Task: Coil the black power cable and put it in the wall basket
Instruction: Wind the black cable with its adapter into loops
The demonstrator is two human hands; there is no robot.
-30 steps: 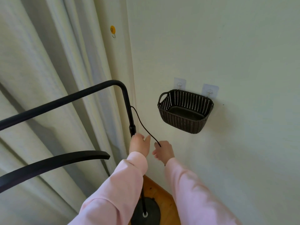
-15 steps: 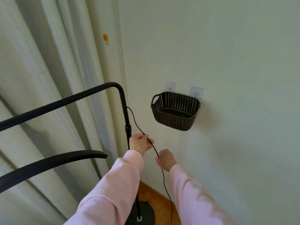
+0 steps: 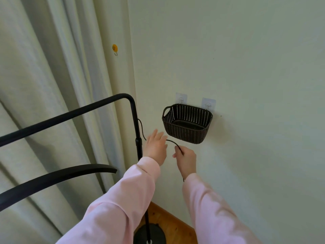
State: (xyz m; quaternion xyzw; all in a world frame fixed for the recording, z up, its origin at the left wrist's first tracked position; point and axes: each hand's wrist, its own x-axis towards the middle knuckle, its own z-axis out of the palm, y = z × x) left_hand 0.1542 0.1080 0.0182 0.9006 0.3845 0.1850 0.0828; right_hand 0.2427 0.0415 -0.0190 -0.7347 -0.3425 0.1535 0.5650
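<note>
The black power cable (image 3: 173, 142) leaves the black lamp pole (image 3: 136, 124), loops down behind my left hand and arcs across to my right hand. My right hand (image 3: 186, 159) grips the cable, which drops below the wrist along the sleeve. My left hand (image 3: 155, 146) is spread with straight fingers just left of the cable arc; the cable passes behind it. The dark woven wall basket (image 3: 187, 135) hangs on two clear hooks just above and right of both hands, with nothing in it.
A second curved black lamp arm (image 3: 58, 178) juts in at the left. Pale curtains (image 3: 52, 85) fill the left side. The lamp's round base (image 3: 153, 235) stands on the wooden floor in the corner. A small yellow hook (image 3: 114, 48) is on the wall.
My left hand has let go of the cable and opened its fingers, rising a little. My right hand has lifted the cable up toward the basket.
</note>
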